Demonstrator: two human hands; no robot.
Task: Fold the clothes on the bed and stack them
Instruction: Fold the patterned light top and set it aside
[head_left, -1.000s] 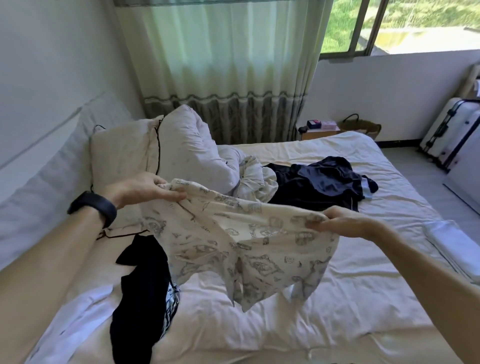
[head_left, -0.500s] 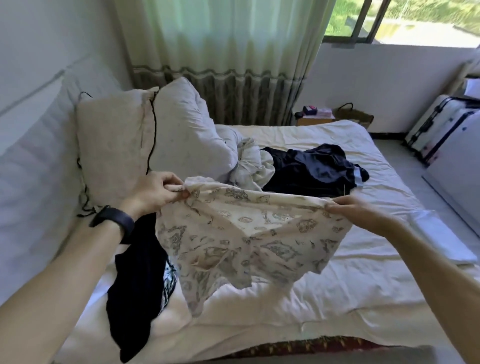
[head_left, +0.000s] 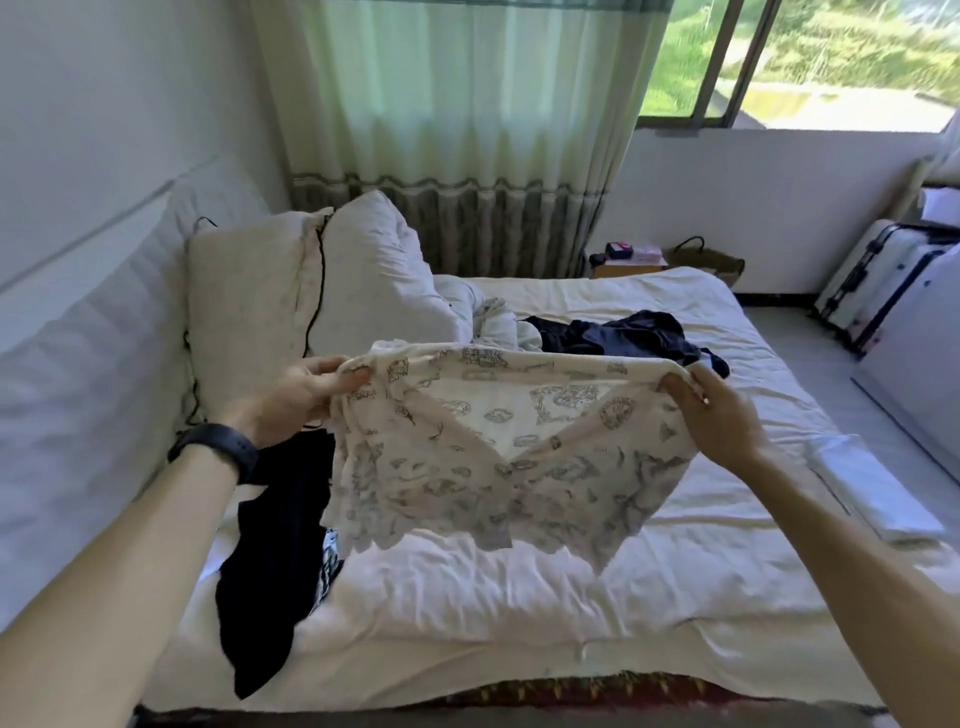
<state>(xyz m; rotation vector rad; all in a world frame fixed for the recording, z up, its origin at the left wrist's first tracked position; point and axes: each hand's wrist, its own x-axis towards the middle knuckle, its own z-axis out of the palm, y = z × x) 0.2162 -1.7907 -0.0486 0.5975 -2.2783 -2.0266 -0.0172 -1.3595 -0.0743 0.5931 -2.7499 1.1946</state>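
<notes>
I hold a cream garment with a grey print (head_left: 498, 467) spread out in the air above the bed (head_left: 467, 597). My left hand (head_left: 306, 389) pinches its upper left corner and my right hand (head_left: 717, 415) grips its upper right corner. The garment's lower edge hangs just over the white sheet. A black garment (head_left: 275, 561) lies on the bed at the left, partly behind the held one. A dark navy garment (head_left: 634, 335) lies crumpled farther back, beside a bunched white cloth (head_left: 498, 325).
Two pillows (head_left: 311, 291) lean at the headboard on the left, with a black cable over them. A folded white item (head_left: 872, 493) lies on the bed's right edge. A suitcase (head_left: 883, 280) stands by the far right wall. A nightstand (head_left: 628, 260) sits behind the bed.
My hands have moved apart and upward, stretching the printed garment flat between them; it hung bunched and twisted a second ago.
</notes>
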